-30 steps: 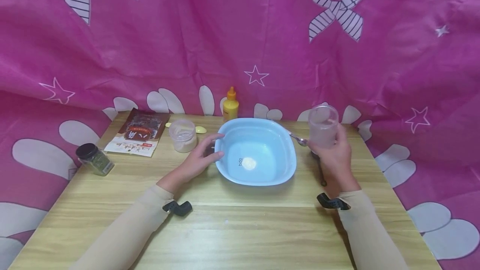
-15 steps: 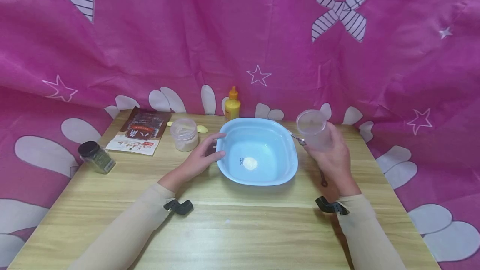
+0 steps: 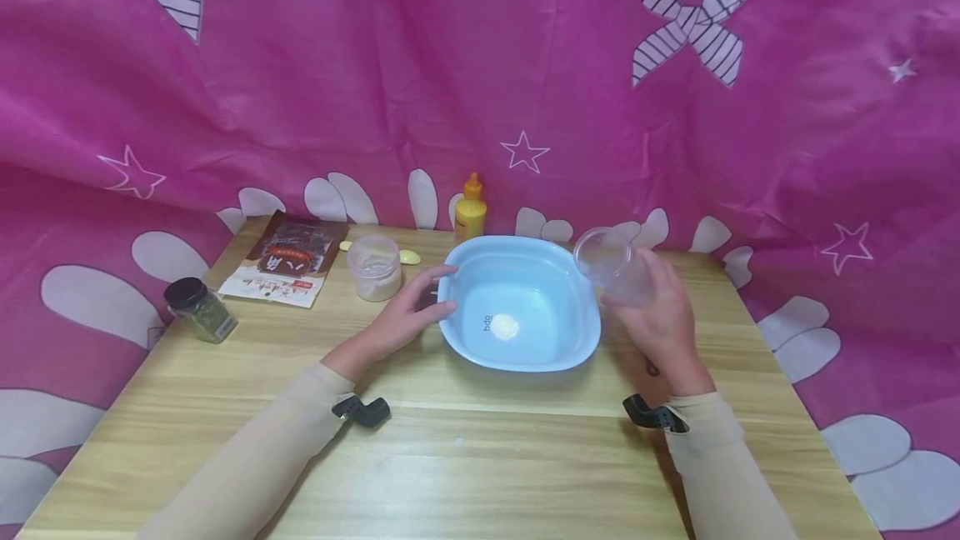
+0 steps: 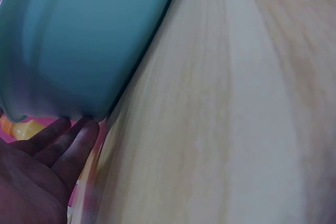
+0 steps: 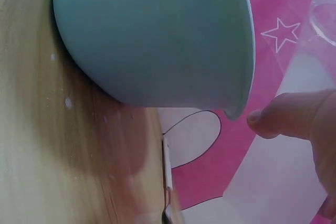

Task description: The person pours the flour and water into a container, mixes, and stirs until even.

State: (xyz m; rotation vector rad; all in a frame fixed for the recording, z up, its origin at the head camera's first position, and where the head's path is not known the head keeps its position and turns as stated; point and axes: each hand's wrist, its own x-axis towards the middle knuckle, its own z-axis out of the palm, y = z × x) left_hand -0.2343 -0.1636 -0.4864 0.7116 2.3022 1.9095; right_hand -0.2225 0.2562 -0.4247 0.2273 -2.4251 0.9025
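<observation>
Our right hand (image 3: 660, 319) curls its fingers round a clear cup (image 3: 611, 265), tilted over the blue basin's (image 3: 577, 344) right rim; its contents we cannot make out; our left hand (image 3: 408, 315) rests relaxed fingers against the basin's left side on the worktop (image 3: 480, 457).

glossy plastic bowl (image 3: 525, 307), clear plastic cup (image 3: 611, 265), wood table (image 3: 465, 457)
</observation>
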